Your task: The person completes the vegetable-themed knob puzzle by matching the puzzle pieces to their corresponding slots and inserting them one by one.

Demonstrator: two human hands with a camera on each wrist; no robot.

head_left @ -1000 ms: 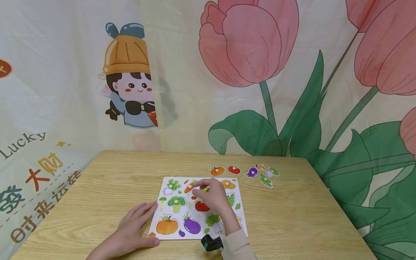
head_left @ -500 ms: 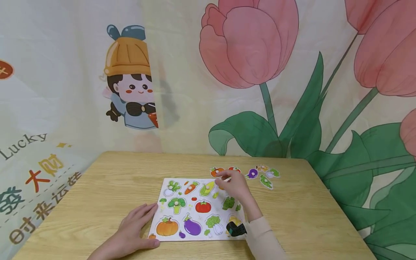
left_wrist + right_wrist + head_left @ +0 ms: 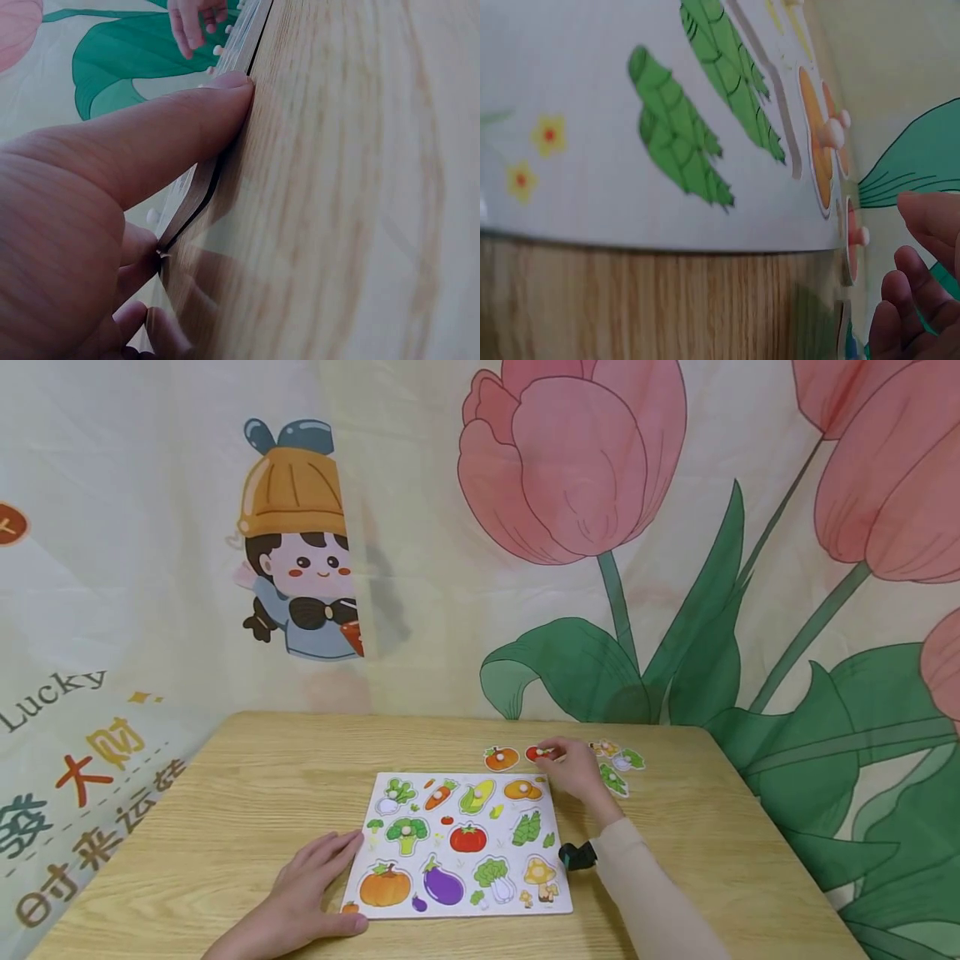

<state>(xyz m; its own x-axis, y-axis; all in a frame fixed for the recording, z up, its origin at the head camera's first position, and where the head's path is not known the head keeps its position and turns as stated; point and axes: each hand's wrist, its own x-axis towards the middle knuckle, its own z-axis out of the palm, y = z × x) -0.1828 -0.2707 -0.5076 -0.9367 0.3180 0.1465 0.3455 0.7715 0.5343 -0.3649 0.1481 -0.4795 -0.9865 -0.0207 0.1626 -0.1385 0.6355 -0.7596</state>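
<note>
A white vegetable puzzle board point(image 3: 457, 843) lies flat on the wooden table point(image 3: 225, 793), and every place below is given from that board. Beyond its far right corner a loose row of knobbed pieces is spread: an orange pumpkin piece point(image 3: 501, 758), a red tomato piece point(image 3: 538, 753), and further right a cluster of greens point(image 3: 621, 768), partly hidden.

The right hand point(image 3: 576, 768) is stretched over that row with the forearm running along the board's right edge. Its fingertips are bent down onto the tomato piece's knob; the piece appears to be pinched, though whether it is truly gripped or only touched cannot be told for certain. In the right wrist view the fingers point(image 3: 922, 300) are seen curling just beside the pieces' white knobs.

The left hand point(image 3: 303, 893) is laid flat at the board's near left corner, fingers relaxed and spread, holding nothing; in the left wrist view the thumb point(image 3: 187, 127) is pressed along the board's edge.

Several slips may be judged likely. The small knob could be lost from a shallow pinch, so the piece would drop among its neighbours. The pumpkin piece, lying just beside, could be nudged by the knuckles. Should the left hand's pressure be eased, the board could be pushed askew by the sleeve point(image 3: 645, 893) alongside it.
</note>
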